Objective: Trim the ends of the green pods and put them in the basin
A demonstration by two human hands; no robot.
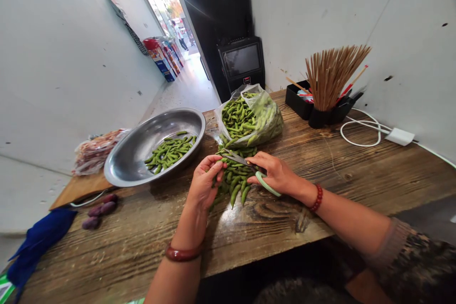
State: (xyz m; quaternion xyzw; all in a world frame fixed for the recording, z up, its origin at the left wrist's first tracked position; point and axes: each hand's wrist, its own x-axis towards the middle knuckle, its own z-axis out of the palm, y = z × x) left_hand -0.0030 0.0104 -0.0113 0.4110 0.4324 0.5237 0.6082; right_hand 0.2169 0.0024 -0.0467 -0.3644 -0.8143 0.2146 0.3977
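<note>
My left hand is closed, pinching a green soybean pod between thumb and fingertips. My right hand grips the pale green handles of a pair of scissors, whose dark blades reach left to the pod at my left fingertips. Beneath both hands lies a loose pile of soybean pods on the wooden table. Right behind the pile, a clear plastic bag stands open, full of pods. To the left, a wide steel basin holds more pods on its bottom.
Purple-red tubers lie on the table left of my arm. Behind them a bagged food packet rests on a wooden board. At right are a black holder of wooden skewers and a white cable with an adapter.
</note>
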